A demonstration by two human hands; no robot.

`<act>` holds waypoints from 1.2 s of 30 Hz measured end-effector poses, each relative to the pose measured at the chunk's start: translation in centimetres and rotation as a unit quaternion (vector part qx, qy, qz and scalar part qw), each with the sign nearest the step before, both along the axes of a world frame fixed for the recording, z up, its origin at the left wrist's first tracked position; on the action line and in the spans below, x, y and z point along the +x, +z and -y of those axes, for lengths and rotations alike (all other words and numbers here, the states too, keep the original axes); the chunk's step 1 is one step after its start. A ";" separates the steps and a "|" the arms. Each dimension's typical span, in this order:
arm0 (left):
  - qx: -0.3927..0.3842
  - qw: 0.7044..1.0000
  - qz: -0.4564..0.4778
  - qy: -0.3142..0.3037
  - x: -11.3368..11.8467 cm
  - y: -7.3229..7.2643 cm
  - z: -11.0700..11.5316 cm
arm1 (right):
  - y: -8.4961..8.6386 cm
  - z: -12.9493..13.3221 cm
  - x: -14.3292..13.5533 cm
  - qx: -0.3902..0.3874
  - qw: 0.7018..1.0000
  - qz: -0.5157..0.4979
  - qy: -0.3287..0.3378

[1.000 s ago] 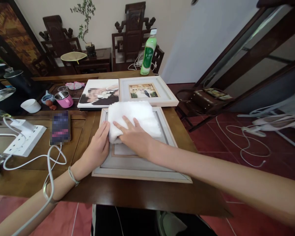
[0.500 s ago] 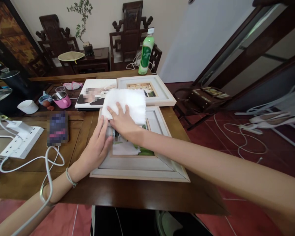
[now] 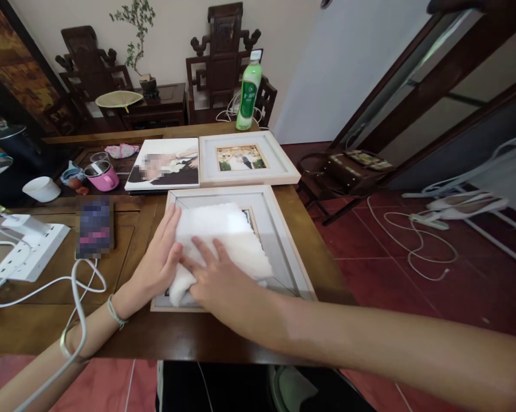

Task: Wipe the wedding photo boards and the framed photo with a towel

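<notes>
A white fluffy cloth [image 3: 223,223] lies over the middle of the near picture frame [image 3: 279,229], hiding most of its photo; its near left corner is bunched up. My right hand [image 3: 217,280] presses flat on the cloth with fingers spread. Along the frame's left edge rests my left hand [image 3: 157,263], its fingers stretched out and its thumb beside the cloth. Behind stands a second picture frame [image 3: 279,151], lying flat with its photo uncovered. A white photo panel [image 3: 189,151] lies left of that one.
On the left of the wooden table [image 3: 129,252] are a phone [image 3: 95,226] with a white cable, a power strip [image 3: 30,252], a pink cup [image 3: 103,177] and a white cup [image 3: 42,189]. A green bottle [image 3: 249,94] stands at the far edge. The cable crosses my left forearm.
My right hand has drawn the cloth toward me, off the far frame and down over the near frame. My left hand stays at the frame's left edge. The view has shifted slightly.
</notes>
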State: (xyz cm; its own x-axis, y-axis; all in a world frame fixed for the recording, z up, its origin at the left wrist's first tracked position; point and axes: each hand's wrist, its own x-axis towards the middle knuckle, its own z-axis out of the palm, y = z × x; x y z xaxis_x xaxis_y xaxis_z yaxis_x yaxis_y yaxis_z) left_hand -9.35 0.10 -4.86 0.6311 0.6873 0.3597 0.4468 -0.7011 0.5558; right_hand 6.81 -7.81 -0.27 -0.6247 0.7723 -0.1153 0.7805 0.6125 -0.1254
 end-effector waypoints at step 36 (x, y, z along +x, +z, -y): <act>0.052 0.996 -0.020 0.070 0.6 -1.2 0.1 | -0.5 5.1 -1.7 0.080 0.993 0.050 -0.070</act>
